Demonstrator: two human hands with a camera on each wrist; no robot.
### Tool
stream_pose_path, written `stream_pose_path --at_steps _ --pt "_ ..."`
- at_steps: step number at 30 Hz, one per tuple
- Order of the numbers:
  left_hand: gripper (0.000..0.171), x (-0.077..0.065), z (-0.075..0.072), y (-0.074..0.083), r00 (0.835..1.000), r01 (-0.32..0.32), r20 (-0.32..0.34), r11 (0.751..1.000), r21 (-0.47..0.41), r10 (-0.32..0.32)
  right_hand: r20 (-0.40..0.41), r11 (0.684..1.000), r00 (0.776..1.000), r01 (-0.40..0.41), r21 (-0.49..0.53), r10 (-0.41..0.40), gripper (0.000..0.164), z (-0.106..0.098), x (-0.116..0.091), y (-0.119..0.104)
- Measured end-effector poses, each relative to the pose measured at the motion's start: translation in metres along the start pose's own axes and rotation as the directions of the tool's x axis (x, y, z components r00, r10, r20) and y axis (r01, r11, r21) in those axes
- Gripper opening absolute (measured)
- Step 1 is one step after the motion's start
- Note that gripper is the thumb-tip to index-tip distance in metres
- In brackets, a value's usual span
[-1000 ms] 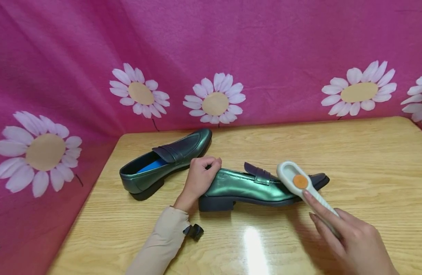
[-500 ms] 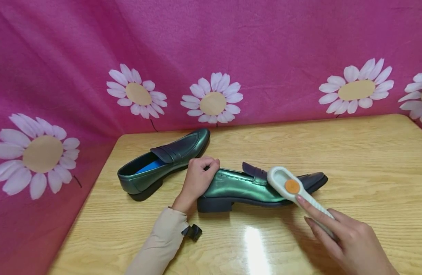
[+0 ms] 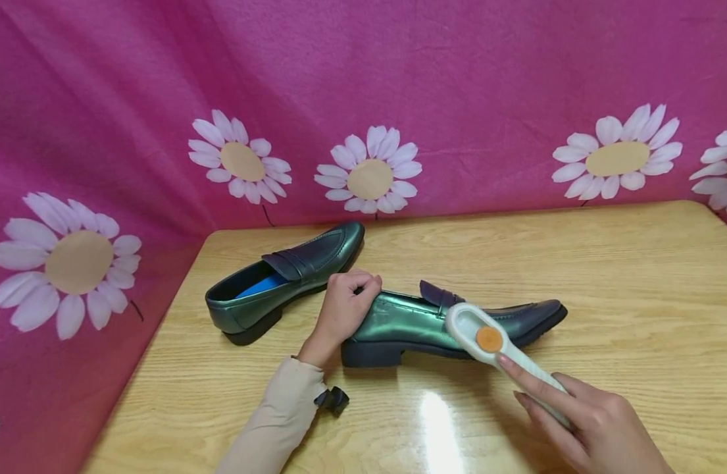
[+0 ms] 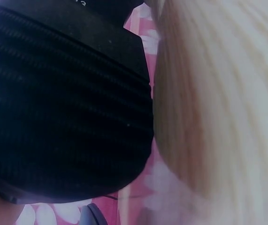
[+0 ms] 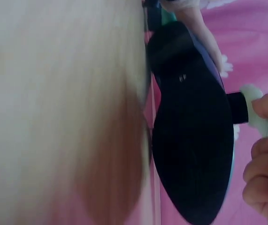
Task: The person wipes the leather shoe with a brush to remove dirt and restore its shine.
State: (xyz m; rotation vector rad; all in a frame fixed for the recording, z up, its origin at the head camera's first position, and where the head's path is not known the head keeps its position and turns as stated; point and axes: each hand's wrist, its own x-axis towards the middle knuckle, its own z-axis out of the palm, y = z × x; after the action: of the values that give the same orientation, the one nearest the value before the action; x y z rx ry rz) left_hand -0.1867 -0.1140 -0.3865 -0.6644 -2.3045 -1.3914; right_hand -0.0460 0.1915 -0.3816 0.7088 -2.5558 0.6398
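Observation:
A metallic green loafer (image 3: 404, 322) is tilted on its side edge, toe to the right, its dark sole (image 5: 192, 126) facing the right wrist camera. My left hand (image 3: 347, 304) grips it at the heel opening, with the fingertips hidden inside. The ridged black heel (image 4: 68, 108) fills much of the left wrist view. In my right hand (image 3: 597, 421) is a pale grey scrub brush (image 3: 472, 329) with an orange button, the index finger extended along its handle. Its dark bristles (image 5: 238, 108) meet the loafer's side near the strap; the head view hides them.
A second green loafer (image 3: 286, 280) with a blue insole stands behind and to the left, close to my left hand. Both are on a wood-grain table (image 3: 647, 289). A pink cloth (image 3: 470, 85) with daisies hangs along the table's back and left edges.
My right hand has slid the brush leftward and slightly down, from near the toe to beside the strap, uncovering the toe. The left hand and both loafers stay in place.

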Motion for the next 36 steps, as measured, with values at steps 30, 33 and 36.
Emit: stream_pose_path --at_steps 30,33,36 --pt "0.041 0.006 -0.013 -0.004 0.996 0.055 0.068 0.994 -0.096 -0.048 -0.110 1.000 0.994 -0.007 -0.027 0.004 0.046 -0.003 -0.004 0.017" --pt "0.040 0.007 -0.023 0.007 0.995 0.059 0.087 0.992 -0.113 -0.049 -0.043 0.999 0.998 0.041 0.014 -0.041 0.053 0.002 -0.005 0.006" --pt "0.040 0.011 -0.032 0.019 0.993 0.058 0.110 0.988 -0.143 -0.042 0.025 0.998 0.997 0.067 0.023 -0.067 0.068 0.004 -0.006 -0.004"
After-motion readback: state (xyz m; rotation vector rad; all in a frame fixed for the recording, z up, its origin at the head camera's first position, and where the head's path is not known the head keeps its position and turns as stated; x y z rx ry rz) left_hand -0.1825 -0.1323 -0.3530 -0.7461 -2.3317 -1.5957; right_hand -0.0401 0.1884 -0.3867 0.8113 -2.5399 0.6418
